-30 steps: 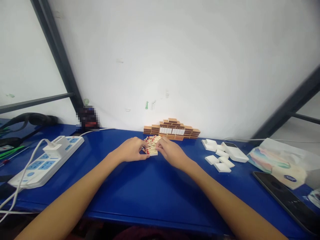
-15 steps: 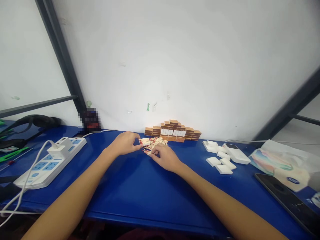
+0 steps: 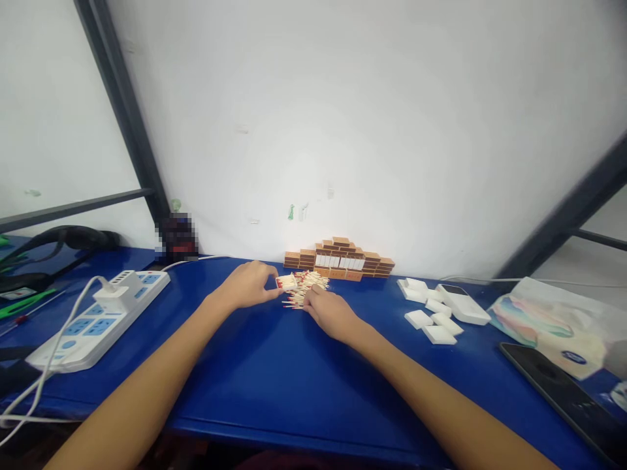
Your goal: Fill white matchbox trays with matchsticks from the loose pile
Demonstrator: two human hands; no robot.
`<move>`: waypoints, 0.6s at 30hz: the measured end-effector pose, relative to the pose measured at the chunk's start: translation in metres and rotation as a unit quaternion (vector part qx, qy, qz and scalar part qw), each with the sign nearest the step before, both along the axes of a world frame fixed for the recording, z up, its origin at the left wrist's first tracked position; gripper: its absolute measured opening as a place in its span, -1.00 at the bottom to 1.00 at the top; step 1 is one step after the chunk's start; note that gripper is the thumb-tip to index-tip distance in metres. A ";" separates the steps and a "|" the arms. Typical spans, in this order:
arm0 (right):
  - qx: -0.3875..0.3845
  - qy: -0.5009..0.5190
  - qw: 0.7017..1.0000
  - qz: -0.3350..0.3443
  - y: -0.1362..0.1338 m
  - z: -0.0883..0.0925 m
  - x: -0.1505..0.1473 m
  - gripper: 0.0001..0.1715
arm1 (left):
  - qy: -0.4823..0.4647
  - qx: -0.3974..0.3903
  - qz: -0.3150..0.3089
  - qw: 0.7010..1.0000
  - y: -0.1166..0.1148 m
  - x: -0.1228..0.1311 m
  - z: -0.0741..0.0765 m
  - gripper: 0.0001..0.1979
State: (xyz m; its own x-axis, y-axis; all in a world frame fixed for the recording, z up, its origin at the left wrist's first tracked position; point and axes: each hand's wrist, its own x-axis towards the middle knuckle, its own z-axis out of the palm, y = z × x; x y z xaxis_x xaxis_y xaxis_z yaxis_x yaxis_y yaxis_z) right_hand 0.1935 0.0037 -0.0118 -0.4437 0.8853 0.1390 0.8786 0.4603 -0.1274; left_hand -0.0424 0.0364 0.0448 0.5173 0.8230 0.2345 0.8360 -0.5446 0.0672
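Observation:
Between the thumb and fingers of my left hand [image 3: 249,284] is a small white matchbox tray [image 3: 287,282] with red-tipped matches in it. A loose pile of matches [image 3: 309,282] lies on the blue table just right of the tray. My right hand [image 3: 330,311] is at the near side of that pile, its fingers bent and pinched together at the match ends. What the right fingertips hold, if anything, is too small and hidden to make out. Behind the pile, brown matchboxes [image 3: 340,252] are stacked in a stepped shape against the wall, with white trays in the middle row.
Several white trays [image 3: 439,334] lie on the right beside a white device with a dark screen [image 3: 463,304]. A phone [image 3: 548,385] and a tissue pack [image 3: 553,326] sit farther right. On the left are a power strip [image 3: 105,326] and its white cable.
My left hand and the tray have shifted slightly right. My right hand has moved a little right, its fingers now closer together, and more loose match ends show beside it.

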 end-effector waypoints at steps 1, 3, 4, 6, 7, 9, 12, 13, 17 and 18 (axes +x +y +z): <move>0.000 -0.006 1.000 0.002 -0.001 0.001 0.002 -0.81 | 0.001 0.001 0.001 1.000 0.000 0.000 0.000 -0.61; -0.002 0.003 1.000 0.012 -0.001 0.001 0.006 -0.82 | 0.004 0.001 -0.001 1.000 0.000 0.001 -0.001 -0.62; -0.006 0.013 1.000 0.019 0.000 0.001 0.007 -0.84 | 0.006 0.000 -0.002 1.000 0.000 0.002 -0.002 -0.62; -0.017 0.036 0.999 0.032 0.004 -0.001 0.008 -0.88 | 0.008 -0.003 -0.003 1.000 0.000 0.002 -0.003 -0.64; -0.022 0.044 0.998 0.038 0.006 -0.002 0.008 -0.90 | 0.009 -0.003 -0.004 1.000 0.000 0.003 -0.003 -0.64; -0.030 0.051 0.997 0.045 0.009 -0.004 0.008 -0.91 | 0.009 -0.003 -0.005 1.000 0.001 0.003 -0.003 -0.64; -0.028 0.052 0.997 0.055 0.011 -0.005 0.011 -0.90 | 0.008 0.000 -0.006 1.000 0.001 0.002 -0.004 -0.64; -0.026 0.055 0.996 0.059 0.010 -0.005 0.013 -0.90 | 0.007 -0.001 -0.006 1.000 0.001 0.002 -0.004 -0.64; -0.002 0.091 0.994 0.064 0.011 0.001 0.026 -0.91 | -0.002 -0.008 -0.017 1.000 0.000 0.004 -0.006 -0.63; 0.007 0.107 0.992 0.064 0.011 0.003 0.028 -0.92 | -0.005 -0.011 -0.024 1.000 -0.001 0.006 -0.007 -0.63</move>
State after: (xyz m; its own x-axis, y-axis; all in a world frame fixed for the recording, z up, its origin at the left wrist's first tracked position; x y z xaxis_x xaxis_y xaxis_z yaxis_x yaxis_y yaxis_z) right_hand 0.2215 0.0150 -0.0089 -0.5110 0.8215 0.2532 0.7667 0.5687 -0.2980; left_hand -0.0364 0.0351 0.0379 0.5550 0.8020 0.2209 0.8077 -0.5831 0.0879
